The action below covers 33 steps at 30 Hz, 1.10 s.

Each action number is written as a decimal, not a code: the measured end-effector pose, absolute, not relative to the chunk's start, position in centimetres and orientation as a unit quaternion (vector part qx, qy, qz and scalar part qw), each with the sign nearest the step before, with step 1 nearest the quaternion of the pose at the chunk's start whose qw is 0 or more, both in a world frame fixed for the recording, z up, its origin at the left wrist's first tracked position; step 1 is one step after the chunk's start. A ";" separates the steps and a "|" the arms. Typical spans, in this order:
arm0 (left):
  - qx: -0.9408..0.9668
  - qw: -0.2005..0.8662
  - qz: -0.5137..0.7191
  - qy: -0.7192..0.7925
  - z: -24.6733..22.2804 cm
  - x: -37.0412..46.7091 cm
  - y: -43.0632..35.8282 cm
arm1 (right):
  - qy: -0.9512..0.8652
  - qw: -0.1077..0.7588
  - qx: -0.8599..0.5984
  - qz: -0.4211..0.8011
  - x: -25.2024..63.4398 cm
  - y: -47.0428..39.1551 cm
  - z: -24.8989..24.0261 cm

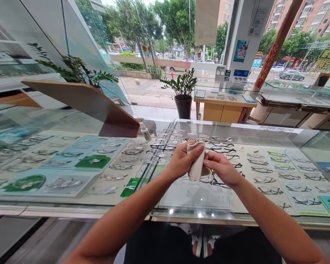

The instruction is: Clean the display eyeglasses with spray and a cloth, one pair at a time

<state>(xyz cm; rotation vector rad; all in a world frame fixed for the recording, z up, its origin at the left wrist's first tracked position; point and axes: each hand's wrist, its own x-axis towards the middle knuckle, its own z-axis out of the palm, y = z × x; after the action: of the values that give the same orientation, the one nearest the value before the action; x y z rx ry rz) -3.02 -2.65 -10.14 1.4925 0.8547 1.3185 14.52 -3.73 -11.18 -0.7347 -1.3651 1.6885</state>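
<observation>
My left hand [183,159] is closed on a folded beige cloth [197,161], thumb on top, above the glass counter. Close beside it, my right hand [221,167] is closed in a pinch at the cloth's right edge. What its fingertips grip is hidden by the fingers and the cloth. Below and around both hands are several pairs of eyeglasses [222,147] in rows. Dark frame parts show just under the right hand; I cannot tell whether they are held or lie on the counter. A small white spray bottle [145,131] stands beyond my left hand.
The glass display counter [195,212] holds more eyeglasses [270,190] on both sides, some on green and blue cards. A brown wooden board [82,99] slants at the left. Behind the counter are a potted plant [183,106] and a wooden cabinet [225,112] by the window.
</observation>
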 end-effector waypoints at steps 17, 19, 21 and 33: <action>0.553 0.574 0.519 0.309 -10.1 -3.7 -2.0 | -0.501 0.460 -0.289 0.674 14.2 -3.8 -11.1; 0.546 0.585 0.507 0.319 -10.1 -3.6 -1.9 | -0.499 0.466 -0.289 0.671 14.4 -3.8 -11.1; 0.546 0.594 0.493 0.326 -10.1 -3.6 -1.9 | -0.494 0.473 -0.290 0.669 14.4 -3.7 -11.1; 0.554 0.595 0.505 0.290 -10.2 -3.8 -1.9 | -0.484 0.468 -0.294 0.678 14.3 -3.3 -11.4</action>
<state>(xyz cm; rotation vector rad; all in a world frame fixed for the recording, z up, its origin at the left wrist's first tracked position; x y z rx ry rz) -3.78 -1.86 -10.23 1.2872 0.6737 1.1735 14.31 -3.29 -11.36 -0.7209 -1.1877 1.6633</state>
